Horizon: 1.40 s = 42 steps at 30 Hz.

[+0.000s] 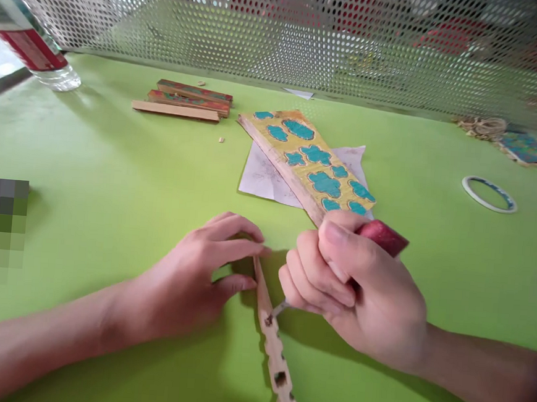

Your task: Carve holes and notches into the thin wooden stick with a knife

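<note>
A narrow, pale wooden strip (274, 350) with wavy, notched edges and a dark square hole runs up from the bottom of the view. At its far, tapering end, the fingers and thumb of my left hand (202, 270) close on it from the side. My right hand (355, 282) is wrapped in a fist round a carving tool with a dark red handle (384, 237). The thin metal shaft (280, 307) of that tool points down-left, its tip meeting the strip at a second, rough dark hole. The grip on the handle is partly hidden by my fingers.
Beyond my hands, a yellow board with blue patches (316, 158) lies on white paper (264, 173). Wooden sticks (187, 102), a water bottle (34, 40), a tape roll (489, 195) and coiled twine (483, 127) rest on the green table (113, 170). Perforated mesh (281, 35) borders the back.
</note>
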Tool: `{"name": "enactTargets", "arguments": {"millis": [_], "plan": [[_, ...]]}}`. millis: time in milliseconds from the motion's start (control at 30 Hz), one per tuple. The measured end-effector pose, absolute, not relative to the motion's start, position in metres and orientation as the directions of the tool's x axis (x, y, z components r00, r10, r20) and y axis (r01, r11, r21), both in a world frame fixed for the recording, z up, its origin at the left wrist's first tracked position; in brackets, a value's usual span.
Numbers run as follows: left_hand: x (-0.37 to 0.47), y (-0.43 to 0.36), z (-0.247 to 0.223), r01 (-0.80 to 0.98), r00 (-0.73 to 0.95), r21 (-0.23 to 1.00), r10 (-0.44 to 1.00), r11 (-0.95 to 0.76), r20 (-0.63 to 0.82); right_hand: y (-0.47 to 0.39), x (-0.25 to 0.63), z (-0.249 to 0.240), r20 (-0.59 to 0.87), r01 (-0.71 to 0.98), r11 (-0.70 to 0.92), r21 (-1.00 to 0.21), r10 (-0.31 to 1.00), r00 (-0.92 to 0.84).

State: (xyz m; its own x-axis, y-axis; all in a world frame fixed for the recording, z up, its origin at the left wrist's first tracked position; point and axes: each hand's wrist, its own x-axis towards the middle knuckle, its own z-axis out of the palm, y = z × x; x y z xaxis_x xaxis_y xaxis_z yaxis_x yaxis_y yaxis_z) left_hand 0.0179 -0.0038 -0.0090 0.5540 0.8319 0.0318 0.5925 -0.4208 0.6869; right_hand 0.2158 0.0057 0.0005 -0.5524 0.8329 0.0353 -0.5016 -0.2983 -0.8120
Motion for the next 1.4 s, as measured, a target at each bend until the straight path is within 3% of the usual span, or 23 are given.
{"name": "enactTargets", "arguments": {"millis": [67,200,267,433,600,800,867,933,1000,1167,1400], "plan": [[0.018,-0.020,-0.010,0.619,0.531,0.654,0.845,-0.434,0.058,0.000,0.218,0.004,0.065,-0.463,-0.249,-0.851,0.825,-0.561],[0.022,-0.047,-0.018,0.692,0.608,0.410,0.786,-0.594,0.111,-0.008,0.219,0.014,0.018,-0.331,-0.200,-0.922,0.833,-0.553],[0.025,-0.049,-0.022,0.703,0.641,0.350,0.765,-0.619,0.067,-0.008,0.216,0.022,-0.002,-0.298,-0.198,-0.934,0.836,-0.549],[0.029,-0.035,-0.017,0.700,0.663,0.374,0.749,-0.609,-0.020,-0.012,0.210,0.036,0.108,-0.272,-0.044,-0.961,0.848,-0.518],[0.029,-0.032,-0.011,0.681,0.667,0.402,0.745,-0.613,0.007,-0.017,0.213,0.034,0.250,-0.246,0.130,-0.961,0.793,-0.555],[0.031,-0.034,-0.012,0.677,0.654,0.429,0.756,-0.598,0.022,-0.013,0.213,0.023,0.311,-0.282,0.190,-0.940,0.814,-0.490],[0.030,-0.034,-0.012,0.678,0.654,0.436,0.757,-0.592,0.011,-0.013,0.215,0.018,0.344,-0.307,0.201,-0.930,0.768,-0.540],[0.030,-0.034,-0.013,0.679,0.662,0.433,0.750,-0.593,-0.010,-0.015,0.219,0.015,0.342,-0.314,0.170,-0.934,0.682,-0.647],[0.029,-0.035,-0.015,0.677,0.669,0.432,0.743,-0.596,-0.025,-0.018,0.222,0.015,0.249,-0.261,0.079,-0.962,0.647,-0.721],[0.030,-0.036,-0.018,0.666,0.661,0.462,0.750,-0.586,-0.002,-0.016,0.218,0.019,0.099,-0.193,-0.034,-0.981,0.766,-0.636],[0.032,-0.032,-0.016,0.680,0.667,0.476,0.741,-0.558,-0.084,0.008,0.205,0.006,0.040,-0.480,-0.260,-0.838,0.848,-0.528]]}}
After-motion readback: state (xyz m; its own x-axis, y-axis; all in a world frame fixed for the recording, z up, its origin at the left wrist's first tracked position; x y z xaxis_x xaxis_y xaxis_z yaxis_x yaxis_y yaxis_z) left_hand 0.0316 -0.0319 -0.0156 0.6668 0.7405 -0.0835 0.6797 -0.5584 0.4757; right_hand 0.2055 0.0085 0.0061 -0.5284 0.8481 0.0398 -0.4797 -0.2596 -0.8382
